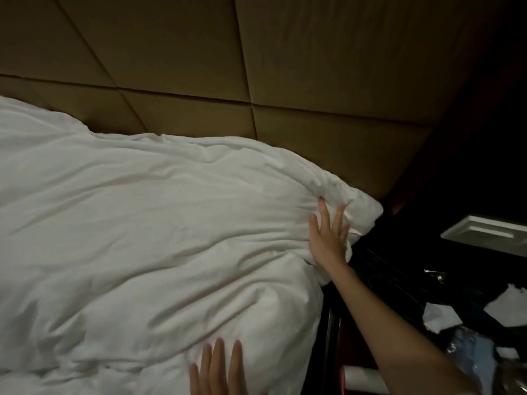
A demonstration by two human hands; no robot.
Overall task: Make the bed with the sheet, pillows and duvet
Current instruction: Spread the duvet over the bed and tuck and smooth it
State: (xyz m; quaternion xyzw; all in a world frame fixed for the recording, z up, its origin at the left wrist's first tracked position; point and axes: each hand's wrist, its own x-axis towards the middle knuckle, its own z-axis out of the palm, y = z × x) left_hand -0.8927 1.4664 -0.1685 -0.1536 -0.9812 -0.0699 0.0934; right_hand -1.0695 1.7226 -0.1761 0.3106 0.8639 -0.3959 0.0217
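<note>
A white, wrinkled duvet (137, 229) covers the bed from the left edge to its right side, bunched up against the padded headboard. My right hand (328, 235) lies flat with straight fingers on the duvet's top right corner, close to the bed's edge. At the bottom of the view my left hand (216, 369) presses flat on the duvet, fingers straight and spread. No pillows or sheet show; the duvet hides whatever lies under it.
A tan padded headboard (256, 67) with diagonal seams fills the back. To the right of the bed stands a dark bedside table (427, 295) with a white tray (487, 232), crumpled paper (439, 315) and a plastic bottle (467, 349).
</note>
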